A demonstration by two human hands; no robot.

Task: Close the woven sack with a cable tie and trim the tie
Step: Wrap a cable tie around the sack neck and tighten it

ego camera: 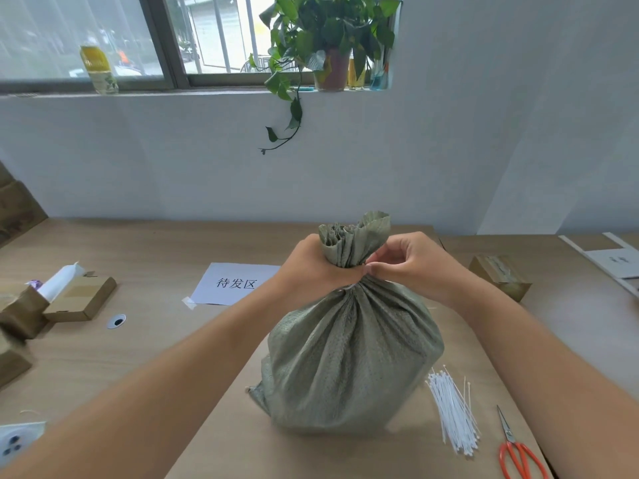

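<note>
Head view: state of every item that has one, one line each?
Woven sack: upright on the table, neck gathered shut.
Cable tie: white, around the neck below the hands; whether it is locked cannot be told.
Left hand: grips the gathered neck.
Right hand: fingers curled, pinching at the neck.
Scissors: closed, lying flat, untouched.
Spare ties: loose bundle on the table.

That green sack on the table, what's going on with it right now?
A person is closing the green woven sack. The left hand grips its gathered neck, while the right hand pinches at a thin white cable tie looped round it. The orange-handled scissors lie untouched beside the bundle of spare white ties.
</note>
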